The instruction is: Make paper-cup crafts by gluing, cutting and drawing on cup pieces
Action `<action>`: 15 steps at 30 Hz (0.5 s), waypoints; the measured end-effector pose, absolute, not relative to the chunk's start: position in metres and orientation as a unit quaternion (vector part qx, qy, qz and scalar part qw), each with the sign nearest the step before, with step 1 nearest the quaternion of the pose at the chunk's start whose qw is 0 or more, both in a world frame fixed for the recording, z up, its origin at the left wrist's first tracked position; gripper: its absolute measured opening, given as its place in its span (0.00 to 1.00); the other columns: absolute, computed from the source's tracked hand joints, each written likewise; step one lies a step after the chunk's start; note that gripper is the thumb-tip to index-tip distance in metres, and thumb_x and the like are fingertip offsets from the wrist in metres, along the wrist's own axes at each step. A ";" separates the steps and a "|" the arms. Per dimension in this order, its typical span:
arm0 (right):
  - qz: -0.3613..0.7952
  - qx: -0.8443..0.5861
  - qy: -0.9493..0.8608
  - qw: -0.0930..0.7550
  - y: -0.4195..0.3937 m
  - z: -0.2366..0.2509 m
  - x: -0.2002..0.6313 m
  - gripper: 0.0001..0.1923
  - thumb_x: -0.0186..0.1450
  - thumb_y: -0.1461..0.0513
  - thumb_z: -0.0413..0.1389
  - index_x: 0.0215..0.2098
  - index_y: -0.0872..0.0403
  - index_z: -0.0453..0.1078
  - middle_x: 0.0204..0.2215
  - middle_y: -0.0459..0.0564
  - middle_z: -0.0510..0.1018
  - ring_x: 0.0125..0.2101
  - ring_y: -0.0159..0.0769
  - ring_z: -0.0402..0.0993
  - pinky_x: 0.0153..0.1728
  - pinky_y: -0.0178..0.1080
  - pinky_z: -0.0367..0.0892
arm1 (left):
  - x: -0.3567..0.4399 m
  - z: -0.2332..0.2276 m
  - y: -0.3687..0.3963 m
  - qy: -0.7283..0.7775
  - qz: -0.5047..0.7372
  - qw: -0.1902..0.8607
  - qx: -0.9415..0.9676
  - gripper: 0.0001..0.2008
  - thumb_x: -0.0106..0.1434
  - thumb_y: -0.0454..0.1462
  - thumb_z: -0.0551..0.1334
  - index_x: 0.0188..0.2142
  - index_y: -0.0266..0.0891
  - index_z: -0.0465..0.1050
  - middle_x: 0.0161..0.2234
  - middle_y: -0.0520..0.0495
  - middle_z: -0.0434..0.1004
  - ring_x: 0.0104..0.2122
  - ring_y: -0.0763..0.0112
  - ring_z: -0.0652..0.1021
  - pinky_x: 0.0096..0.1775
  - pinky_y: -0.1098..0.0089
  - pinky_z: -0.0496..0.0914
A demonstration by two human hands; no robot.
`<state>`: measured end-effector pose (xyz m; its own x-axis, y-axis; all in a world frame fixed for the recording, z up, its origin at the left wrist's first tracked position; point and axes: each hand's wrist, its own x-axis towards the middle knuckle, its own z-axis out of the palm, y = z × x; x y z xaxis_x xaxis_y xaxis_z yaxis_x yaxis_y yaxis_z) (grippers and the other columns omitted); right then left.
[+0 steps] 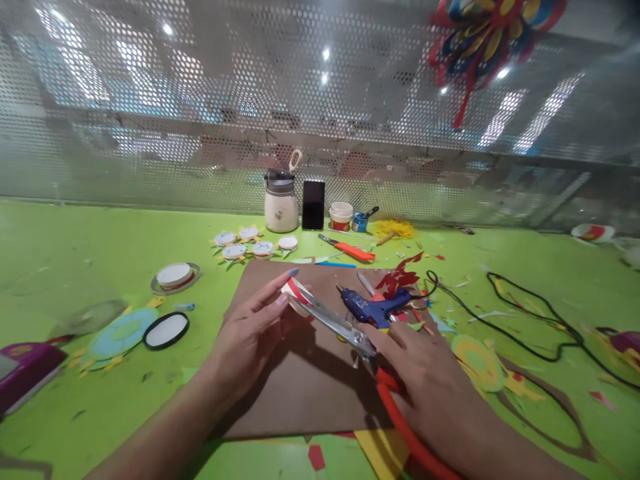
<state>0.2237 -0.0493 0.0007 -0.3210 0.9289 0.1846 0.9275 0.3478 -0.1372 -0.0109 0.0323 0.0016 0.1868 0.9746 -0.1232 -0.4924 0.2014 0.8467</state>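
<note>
My left hand [250,333] holds a small white paper cup with a red rim [294,293] over a brown board [300,380]. My right hand [430,380] grips large scissors with orange-red handles [350,333]; their metal blades point left and close on the cup's rim. A blue glue gun [375,308] lies on the board just beyond the scissors, its black cord [525,320] trailing to the right.
On the green table: cut cup bottoms [245,243], a lid [175,275], a black-rimmed disc [167,330], a flask [281,200], a phone [313,205], a paint tub [341,215], an orange knife [350,250], red paper scraps [400,277], a purple box [25,373].
</note>
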 end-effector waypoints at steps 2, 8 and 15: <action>-0.011 -0.563 -0.816 0.130 -0.049 0.001 0.225 0.30 0.64 0.65 0.55 0.64 0.49 0.65 0.43 0.57 0.77 0.42 0.47 0.74 0.45 0.48 0.68 | -0.010 0.002 0.033 0.359 0.530 0.681 0.355 0.24 0.56 0.37 0.73 0.53 0.39 0.78 0.45 0.42 0.85 0.43 0.60 0.83 0.45 0.66 0.78; 0.005 -0.566 -0.815 0.123 -0.049 0.000 0.226 0.30 0.61 0.68 0.53 0.62 0.52 0.67 0.42 0.57 0.78 0.39 0.46 0.75 0.43 0.46 0.69 | -0.011 -0.001 0.035 0.364 0.522 0.677 0.370 0.22 0.58 0.38 0.72 0.52 0.40 0.77 0.47 0.41 0.84 0.43 0.61 0.82 0.45 0.67 0.77; 0.016 -0.566 -0.814 0.127 -0.051 0.003 0.227 0.27 0.64 0.66 0.52 0.61 0.51 0.68 0.40 0.56 0.79 0.39 0.46 0.76 0.45 0.47 0.68 | -0.011 -0.003 0.036 0.371 0.523 0.668 0.378 0.22 0.58 0.39 0.72 0.52 0.39 0.76 0.46 0.40 0.83 0.43 0.61 0.82 0.45 0.64 0.77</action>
